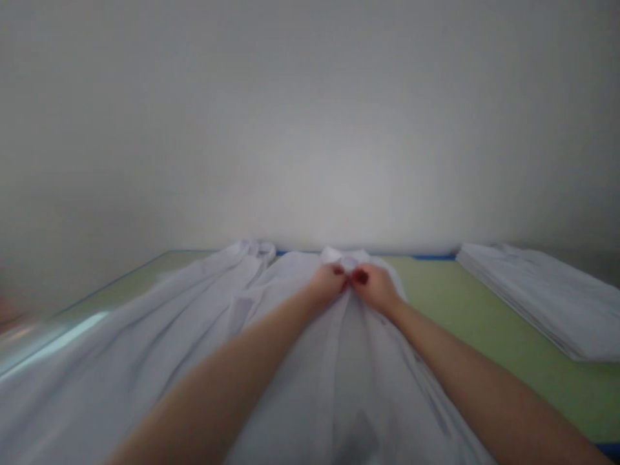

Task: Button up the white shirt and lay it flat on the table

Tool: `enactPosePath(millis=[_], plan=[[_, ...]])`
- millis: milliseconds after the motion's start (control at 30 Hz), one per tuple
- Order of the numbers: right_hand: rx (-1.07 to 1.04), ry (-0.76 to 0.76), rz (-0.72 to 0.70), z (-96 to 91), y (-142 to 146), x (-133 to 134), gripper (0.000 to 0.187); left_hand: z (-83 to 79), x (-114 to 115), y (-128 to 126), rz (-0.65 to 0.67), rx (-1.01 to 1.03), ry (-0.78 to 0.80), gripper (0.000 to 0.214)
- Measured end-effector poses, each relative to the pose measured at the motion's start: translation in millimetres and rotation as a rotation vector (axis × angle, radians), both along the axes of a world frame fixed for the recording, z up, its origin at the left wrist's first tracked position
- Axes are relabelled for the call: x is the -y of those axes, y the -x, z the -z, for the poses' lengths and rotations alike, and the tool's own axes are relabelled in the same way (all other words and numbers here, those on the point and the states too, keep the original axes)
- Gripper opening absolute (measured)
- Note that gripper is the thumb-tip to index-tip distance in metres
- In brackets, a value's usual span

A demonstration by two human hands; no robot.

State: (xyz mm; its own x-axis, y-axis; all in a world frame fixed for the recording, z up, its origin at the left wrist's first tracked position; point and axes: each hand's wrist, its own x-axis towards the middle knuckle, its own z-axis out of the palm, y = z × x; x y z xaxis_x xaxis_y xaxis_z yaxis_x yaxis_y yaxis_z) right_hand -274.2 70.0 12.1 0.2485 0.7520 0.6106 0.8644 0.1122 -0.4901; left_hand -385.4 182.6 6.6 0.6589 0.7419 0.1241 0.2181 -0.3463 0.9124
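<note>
White garment (290,361) spread lengthwise on green table (465,310), from near edge to far edge, rumpled in long folds. Left hand (329,284) and right hand (375,289) side by side at far end of white garment, thumbs touching, fingers curled tight and pinching cloth near what looks like the collar. Red polish on nails. Stack of folded white cloth (533,297) at far right on table, well apart from both hands. Plain pale wall (310,116) beyond.
</note>
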Motion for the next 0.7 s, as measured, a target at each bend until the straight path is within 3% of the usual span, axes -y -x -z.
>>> enactPosePath(millis=[100,233,400,700], plan=[[-0.024,-0.016,0.033,-0.3,0,-1,0.013,1.5,-2,-1,-0.026,-0.057,-0.195,0.014],[-0.018,-0.015,0.02,-1.2,0,-2,0.013,2.3,-2,-1,-0.078,-0.105,-0.335,0.011],[-0.032,0.001,-0.031,-0.7,-1,-1,0.015,0.1,1,1,-0.116,-0.1,-0.371,0.008],[-0.092,0.033,-0.058,-1.0,-4,-5,0.02,-6.9,8,4,-0.049,-0.078,-0.363,0.008]])
